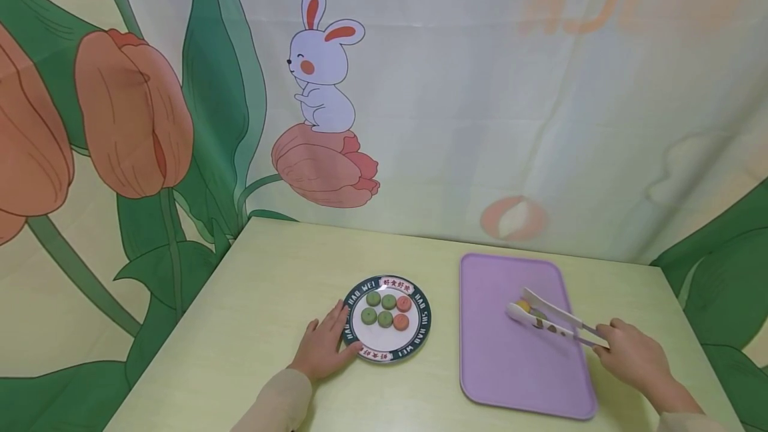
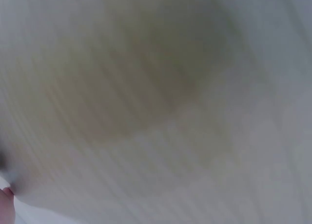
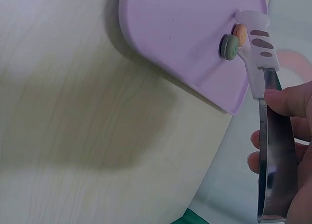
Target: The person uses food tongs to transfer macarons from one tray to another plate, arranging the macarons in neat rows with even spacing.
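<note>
My left hand [image 1: 324, 345] rests at the left edge of a round plate [image 1: 425, 339] with a dark lettered rim, fingers fairly straight, thumb lying over the rim. On the plate sit several green macarons [image 1: 369, 316] and two pink macarons [image 1: 401, 321]. In my right hand [image 1: 636, 355] I grip metal tongs [image 3: 278, 155] with white, brown-spotted tips. Those tips are over a purple tray [image 1: 516, 379], around an orange-yellow macaron [image 3: 239, 33] and beside a green macaron [image 3: 229, 47]. The left wrist view is mostly blurred, with a fingertip [image 2: 7, 207] at its lower left corner.
The plate and tray stand apart on a pale wood-grain table [image 1: 288, 265], the tray to the right. Behind the table hangs a cloth backdrop [image 1: 432, 119] printed with tulips and a rabbit. Beige sleeves [image 1: 279, 399] cover my forearms.
</note>
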Available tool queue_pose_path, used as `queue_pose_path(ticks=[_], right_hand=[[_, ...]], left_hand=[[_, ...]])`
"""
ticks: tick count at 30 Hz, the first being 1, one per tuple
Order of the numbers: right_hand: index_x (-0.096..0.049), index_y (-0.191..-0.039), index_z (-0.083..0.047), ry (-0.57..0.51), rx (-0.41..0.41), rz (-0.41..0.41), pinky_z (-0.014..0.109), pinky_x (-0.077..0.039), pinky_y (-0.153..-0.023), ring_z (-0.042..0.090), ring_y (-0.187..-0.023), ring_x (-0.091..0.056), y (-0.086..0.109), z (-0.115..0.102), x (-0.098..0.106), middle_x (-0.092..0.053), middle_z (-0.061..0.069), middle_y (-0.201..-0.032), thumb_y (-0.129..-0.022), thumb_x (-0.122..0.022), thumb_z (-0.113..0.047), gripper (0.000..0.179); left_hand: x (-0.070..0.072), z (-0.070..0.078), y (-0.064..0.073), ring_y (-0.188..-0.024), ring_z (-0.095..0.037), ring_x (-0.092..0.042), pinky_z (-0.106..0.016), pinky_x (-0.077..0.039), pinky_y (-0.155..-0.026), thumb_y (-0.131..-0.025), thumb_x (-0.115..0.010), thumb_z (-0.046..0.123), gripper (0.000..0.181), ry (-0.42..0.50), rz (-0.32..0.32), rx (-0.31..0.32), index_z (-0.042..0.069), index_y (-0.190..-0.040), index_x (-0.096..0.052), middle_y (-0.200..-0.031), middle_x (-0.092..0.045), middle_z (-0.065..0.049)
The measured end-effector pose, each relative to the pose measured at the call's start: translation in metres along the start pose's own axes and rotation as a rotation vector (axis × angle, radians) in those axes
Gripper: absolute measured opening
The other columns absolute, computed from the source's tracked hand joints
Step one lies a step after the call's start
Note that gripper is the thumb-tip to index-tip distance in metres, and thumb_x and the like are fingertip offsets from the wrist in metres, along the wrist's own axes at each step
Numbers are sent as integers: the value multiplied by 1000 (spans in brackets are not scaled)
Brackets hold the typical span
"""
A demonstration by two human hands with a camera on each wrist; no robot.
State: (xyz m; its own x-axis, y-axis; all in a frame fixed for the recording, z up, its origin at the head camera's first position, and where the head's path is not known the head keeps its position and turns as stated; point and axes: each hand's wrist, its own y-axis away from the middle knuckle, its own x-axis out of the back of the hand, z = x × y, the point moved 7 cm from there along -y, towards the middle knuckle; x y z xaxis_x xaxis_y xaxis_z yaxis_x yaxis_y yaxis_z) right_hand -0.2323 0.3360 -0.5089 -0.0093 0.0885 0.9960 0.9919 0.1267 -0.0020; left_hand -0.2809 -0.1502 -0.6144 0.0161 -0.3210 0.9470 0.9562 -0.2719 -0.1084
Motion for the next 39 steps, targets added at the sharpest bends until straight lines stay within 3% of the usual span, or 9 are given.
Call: queue_pose_path(ticks=[9,28,39], right_hand=[[-62,-96,-5,-1,-22,-24,28,-33,-44,13,-59,-43,-1,3,-5,-50,2,-72,-75,-61,-19,25],[-58,-77,-12,9,16,38,26,-29,-43,11,-55,-37,2,0,-3,-44,-2,-65,-75,-63,-16,7],[-58,-78,-12,20,19,58,26,-28,-42,11,-53,-35,3,-2,-2,-42,-1,-63,-75,-63,-14,6]], left_hand=[[0,0,-1,-133,-22,-27,-52,-21,-105,-80,-42,63,81,7,-2,4,11,-140,-24,-148,-20,-4],[-1,0,0,-133,-23,-27,-52,-21,-105,-80,-41,63,81,3,-1,8,11,-140,-25,-148,-20,-4],[-2,-1,0,-133,-22,-26,-51,-21,-105,-80,-40,64,81,-1,-5,13,12,-140,-25,-148,-19,-3]])
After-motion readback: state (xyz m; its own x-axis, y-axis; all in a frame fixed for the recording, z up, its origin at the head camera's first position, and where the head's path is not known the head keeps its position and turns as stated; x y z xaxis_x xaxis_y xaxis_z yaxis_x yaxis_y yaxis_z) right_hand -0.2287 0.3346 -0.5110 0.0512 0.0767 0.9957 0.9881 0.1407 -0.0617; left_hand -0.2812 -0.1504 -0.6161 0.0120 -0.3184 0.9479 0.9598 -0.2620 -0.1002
